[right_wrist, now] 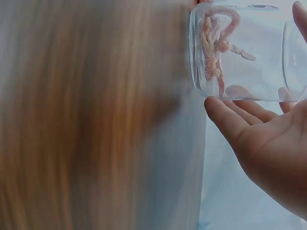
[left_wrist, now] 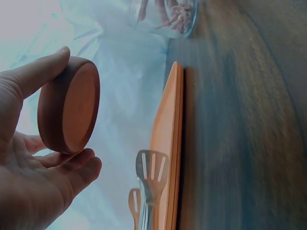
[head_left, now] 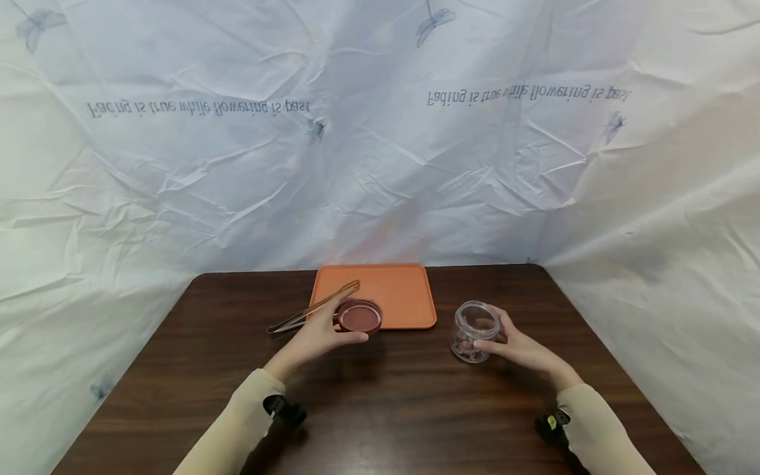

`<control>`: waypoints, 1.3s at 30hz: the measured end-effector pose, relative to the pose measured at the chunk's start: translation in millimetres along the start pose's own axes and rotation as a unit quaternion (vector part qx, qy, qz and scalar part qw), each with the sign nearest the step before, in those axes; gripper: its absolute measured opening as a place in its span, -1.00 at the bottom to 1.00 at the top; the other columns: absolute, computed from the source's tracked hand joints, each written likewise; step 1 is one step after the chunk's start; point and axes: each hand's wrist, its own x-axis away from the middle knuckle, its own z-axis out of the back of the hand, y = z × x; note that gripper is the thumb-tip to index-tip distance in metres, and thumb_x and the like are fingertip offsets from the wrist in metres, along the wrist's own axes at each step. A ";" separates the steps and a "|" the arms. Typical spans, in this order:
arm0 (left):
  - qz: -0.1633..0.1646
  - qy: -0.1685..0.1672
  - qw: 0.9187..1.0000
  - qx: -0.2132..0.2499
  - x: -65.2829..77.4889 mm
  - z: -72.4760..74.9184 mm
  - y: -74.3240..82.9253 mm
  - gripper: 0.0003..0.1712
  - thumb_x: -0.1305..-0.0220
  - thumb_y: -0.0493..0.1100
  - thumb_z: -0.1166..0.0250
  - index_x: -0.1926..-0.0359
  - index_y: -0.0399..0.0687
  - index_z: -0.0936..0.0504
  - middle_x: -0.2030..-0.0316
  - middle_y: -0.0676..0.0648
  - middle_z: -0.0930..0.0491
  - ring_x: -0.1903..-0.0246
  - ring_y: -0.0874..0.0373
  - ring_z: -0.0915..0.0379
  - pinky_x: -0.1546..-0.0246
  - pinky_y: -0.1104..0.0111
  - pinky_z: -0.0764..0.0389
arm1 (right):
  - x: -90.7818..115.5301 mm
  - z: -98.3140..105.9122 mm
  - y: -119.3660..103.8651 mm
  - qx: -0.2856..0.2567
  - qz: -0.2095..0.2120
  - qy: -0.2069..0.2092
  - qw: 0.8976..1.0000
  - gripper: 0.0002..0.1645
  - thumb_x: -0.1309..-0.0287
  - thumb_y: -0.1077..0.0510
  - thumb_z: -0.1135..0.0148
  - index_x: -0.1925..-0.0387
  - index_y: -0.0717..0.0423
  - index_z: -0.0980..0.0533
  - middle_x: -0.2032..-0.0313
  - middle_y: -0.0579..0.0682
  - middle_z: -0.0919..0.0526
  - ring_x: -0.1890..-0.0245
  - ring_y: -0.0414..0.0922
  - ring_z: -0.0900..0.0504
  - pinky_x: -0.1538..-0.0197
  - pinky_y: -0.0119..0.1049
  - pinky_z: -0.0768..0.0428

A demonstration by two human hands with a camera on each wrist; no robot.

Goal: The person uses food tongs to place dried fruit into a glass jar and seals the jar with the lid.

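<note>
My left hand (head_left: 323, 333) holds a round brown lid (head_left: 360, 317) between thumb and fingers, above the near edge of the orange tray. In the left wrist view the lid (left_wrist: 79, 108) stands on edge, raised off the table. On the right, my right hand (head_left: 522, 346) grips a clear jar (head_left: 472, 333) around its side. Its mouth is uncovered. Pinkish, curled strips (right_wrist: 216, 48) lie at the jar's bottom; their exact kind I cannot tell. Metal tongs (head_left: 315, 310) with slotted ends lie beside the left hand, their tips over the tray.
The orange tray (head_left: 398, 297) lies at the back middle of the dark wooden table (head_left: 404, 402). White printed sheeting (head_left: 380, 165) hangs behind the table and along both sides. Each wrist wears a dark strapped device.
</note>
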 end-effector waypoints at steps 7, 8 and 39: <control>0.021 0.012 1.000 0.007 12.7 7.8 -3.3 0.13 -0.11 0.16 -0.54 -0.57 0.37 -0.05 -0.37 0.05 -0.34 -0.20 0.14 -0.45 -0.07 0.13 -0.56 | -6.7 -23.7 -12.6 -0.007 0.013 -0.038 0.999 0.15 -0.31 -0.12 -0.34 -0.59 -0.13 0.24 -0.51 0.29 0.02 -0.46 0.40 -0.08 -0.24 0.31 -0.35; 0.027 0.013 1.000 0.008 14.0 8.3 -3.3 0.13 -0.10 0.17 -0.54 -0.57 0.34 -0.06 -0.35 0.05 -0.37 -0.18 0.14 -0.47 -0.05 0.15 -0.58 | -7.7 -27.0 -14.3 -0.012 0.017 -0.044 0.999 0.14 -0.31 -0.11 -0.35 -0.59 -0.14 0.22 -0.49 0.28 -0.04 -0.45 0.39 -0.11 -0.25 0.30 -0.34; -0.099 -0.089 0.968 -0.215 -8.5 11.5 43.8 0.12 -0.04 0.05 -0.61 -0.50 -0.13 -0.19 -0.28 -0.11 -0.42 -0.17 0.14 -0.43 -0.13 0.18 -0.51 | -39.4 -92.4 -50.3 -0.065 0.114 -0.149 0.980 0.02 -0.32 0.00 -0.36 -0.55 -0.25 0.09 -0.46 0.17 -0.22 -0.44 0.13 -0.26 -0.34 0.09 -0.36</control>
